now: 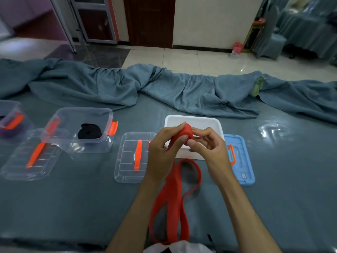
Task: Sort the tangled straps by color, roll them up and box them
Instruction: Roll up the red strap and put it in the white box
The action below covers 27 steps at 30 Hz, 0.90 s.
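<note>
**A:** From the head camera, where do we stand with the long flat red fabric strap (171, 194)?

**B:** We have its small rolled end pinched between both hands. Our left hand (162, 148) clamps the coil from its left side, thumb on top; our right hand (206, 145) closes on it from the right, fingertips pressing the coil's face. The loose tail drops straight below the grip and lies in long loops on the blue-grey cloth-covered table (73, 201), running back toward our body.

**A:** So how do we roll it well?

**B:** We judge that we should keep the tail flat and untwisted as it feeds up, hold steady tension with the left thumb, and keep the edges aligned so the coil doesn't cone out. The loops below the grip look free of knots, so they should feed cleanly.

**A:** And boxing?

**B:** Just behind the grip sits the open white rectangular plastic box (215, 123), apparently empty; its blue lid with orange handle (240, 161) lies to the right. Well off to the left, the clear plastic box with orange latches (102, 143) already holds a rolled black strap (89, 132), and a clear flat lid (127, 159) lies just left of the grip.
</note>
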Tool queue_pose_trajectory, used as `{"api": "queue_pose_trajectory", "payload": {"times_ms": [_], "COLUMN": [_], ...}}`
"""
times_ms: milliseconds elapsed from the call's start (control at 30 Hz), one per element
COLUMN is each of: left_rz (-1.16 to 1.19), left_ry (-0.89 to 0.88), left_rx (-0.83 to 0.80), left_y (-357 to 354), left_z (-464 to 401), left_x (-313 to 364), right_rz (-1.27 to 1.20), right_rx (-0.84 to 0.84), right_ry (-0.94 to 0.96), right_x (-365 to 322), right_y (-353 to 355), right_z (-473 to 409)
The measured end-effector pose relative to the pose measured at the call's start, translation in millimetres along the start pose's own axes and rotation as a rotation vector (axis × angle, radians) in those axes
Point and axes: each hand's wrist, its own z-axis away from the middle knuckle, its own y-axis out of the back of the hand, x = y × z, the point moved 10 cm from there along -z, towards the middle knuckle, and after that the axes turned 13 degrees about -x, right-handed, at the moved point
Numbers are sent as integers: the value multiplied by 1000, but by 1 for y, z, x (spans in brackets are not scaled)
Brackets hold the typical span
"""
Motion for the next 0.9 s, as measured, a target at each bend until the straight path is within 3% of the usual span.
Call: {"api": "queue_pose_trajectory", "payload": {"times_ms": [67,267,367,467,633,700,800,900], "left_rz": [100,274,191,50,176,179,122,156], "left_ry": [46,47,41,-26,63,51,34,86], "left_rx": [58,66,-9,-59,47,17,-46,2], "left_y": [2,-6,-2,2,1,1,5,11], "left_z": [3,0,-10,-16,-12,-13,-17,-13], "left_x": [-5,-13,-9,-1,-7,-7,-5,-6], "right_rz": [75,-127,-158,24,-18,-84,-187,-83], "right_rx": [49,1,-2,71,87,58,31,46], "right_ry": [15,89,27,-16,103,123,71,-19], "right_x": [-8,-9,2,3,-14,-13,-3,-2], "right_y": [5,-10,-10,5,7,0,-6,1], "right_z": [-3,-5,-5,-6,-10,-9,-7,-8]}}
